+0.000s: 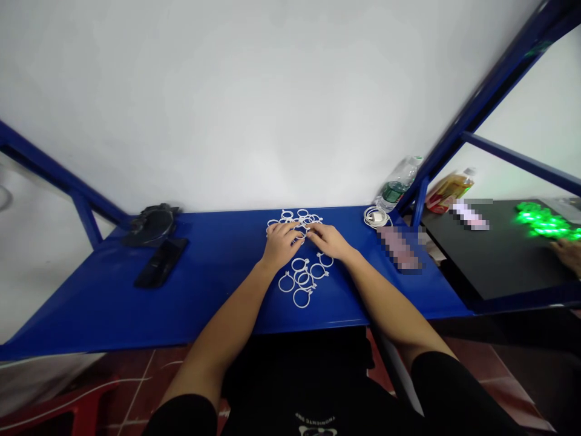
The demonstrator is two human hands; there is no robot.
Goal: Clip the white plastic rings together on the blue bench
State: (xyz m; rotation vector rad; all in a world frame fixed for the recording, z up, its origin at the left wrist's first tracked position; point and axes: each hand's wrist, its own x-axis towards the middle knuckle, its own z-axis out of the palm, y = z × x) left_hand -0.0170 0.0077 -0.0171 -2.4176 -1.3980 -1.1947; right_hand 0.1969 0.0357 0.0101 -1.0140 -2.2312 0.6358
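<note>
Between my two hands is a white plastic ring point(301, 234) with a small tab, of the curtain-ring kind. My left hand point(282, 243) is closed, thumb and fingertips pinching the ring's left side. From the other side, my right hand point(330, 241) pinches it near the tab, fingers bent. Just beyond my fingers lies a pile of similar white rings point(287, 215), partly hidden by my hands. Nearer to me, between my forearms, several more loose rings point(301, 298) lie flat, some overlapping.
The blue table point(218, 290) stands against a white wall. At left lie a black phone-like slab point(161, 263) and a dark object in plastic point(157, 223). At right are a coiled white cable point(377, 217), a bottle point(399, 184) and a blurred pinkish item point(402, 248). Another person's hand point(567, 253) is by green lights.
</note>
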